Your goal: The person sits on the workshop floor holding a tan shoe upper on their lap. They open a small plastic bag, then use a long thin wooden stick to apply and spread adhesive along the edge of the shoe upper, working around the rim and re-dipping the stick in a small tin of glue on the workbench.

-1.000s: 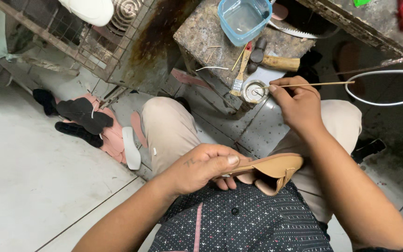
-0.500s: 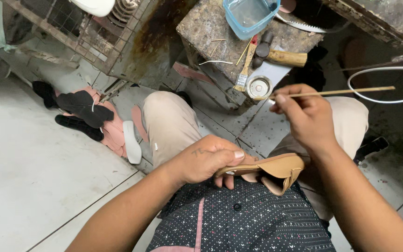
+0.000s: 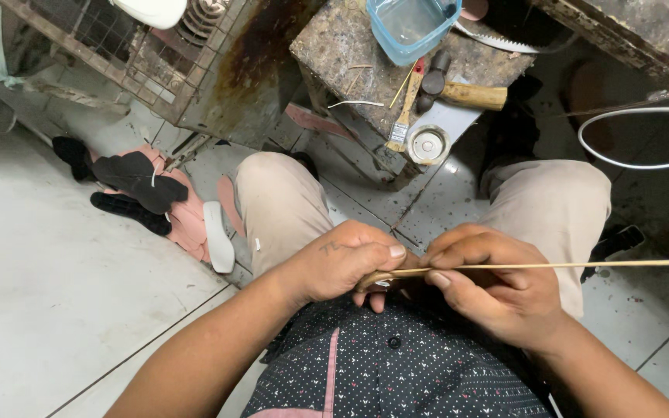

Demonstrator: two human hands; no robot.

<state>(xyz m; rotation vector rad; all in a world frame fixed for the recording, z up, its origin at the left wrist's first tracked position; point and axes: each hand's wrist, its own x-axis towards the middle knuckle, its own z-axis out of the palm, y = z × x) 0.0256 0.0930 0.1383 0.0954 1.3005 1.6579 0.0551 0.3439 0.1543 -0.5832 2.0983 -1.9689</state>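
My left hand grips a tan shoe piece over my lap, and only its curved edge shows between the fingers. My right hand pinches a long thin wooden stick that runs out to the right edge of view. The stick's near end rests against the tan piece, right beside my left thumb. Both hands touch each other above my dark dotted shirt. A small round open tin sits on the stone block ahead of my knees.
On the block lie a blue plastic tub, a brush and a wooden-handled hammer. Black and pink sole cutouts are piled on the tiled floor at left. A white cable loops at right. A rusty metal frame stands behind.
My right hand came back from the tin on the block down to my lap, bringing the stick to the tan piece. The left hand turned the piece edge-on.
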